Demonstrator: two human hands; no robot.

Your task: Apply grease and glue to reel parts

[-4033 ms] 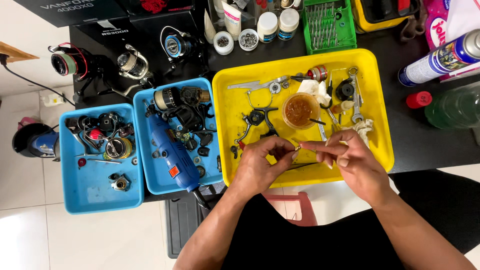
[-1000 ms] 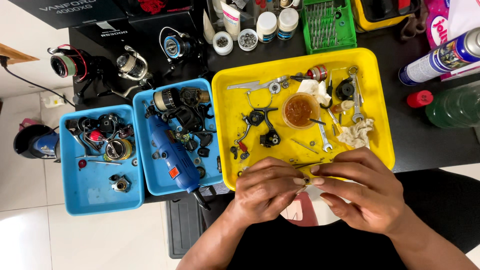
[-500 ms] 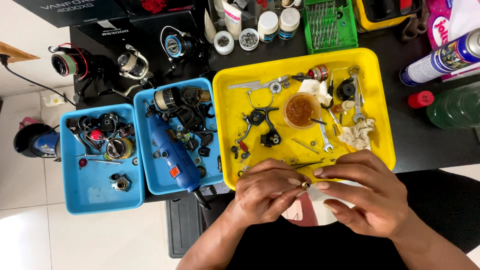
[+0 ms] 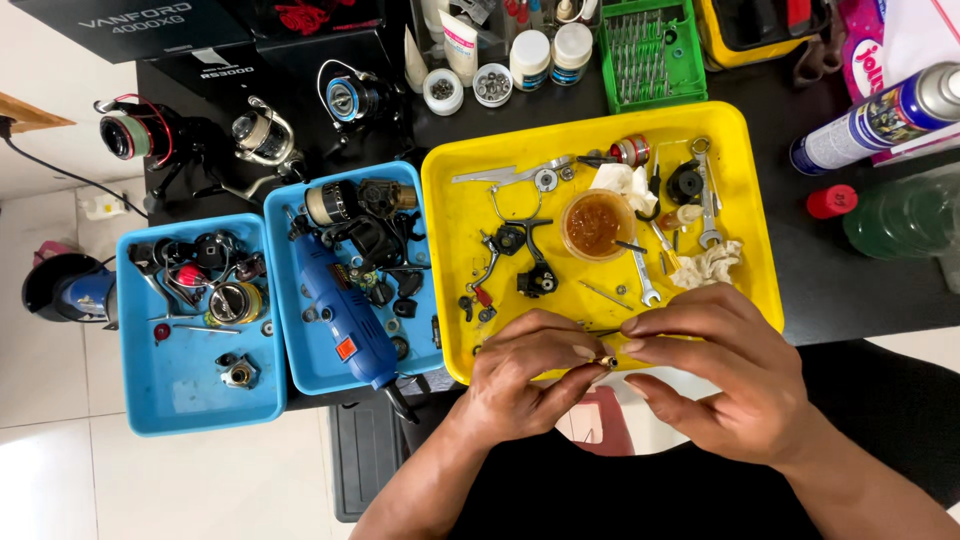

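A small brass-coloured part point(image 4: 605, 361) is pinched between the fingertips of the left hand point(image 4: 525, 385) and right hand point(image 4: 725, 375), lower centre of the frame, just below the yellow tray point(image 4: 455, 300). Both grips are closed on it; its long axis appears left-right, with a thin pin seemingly running towards the left hand

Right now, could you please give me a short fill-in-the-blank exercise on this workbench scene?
1. Both hands pinch a small brass part over the near edge of the ____ tray.
2. The blue rotary tool lies in a ____ tray.
3. The small cup of orange-brown grease stands in the ____ tray.

Missing words: yellow; blue; yellow
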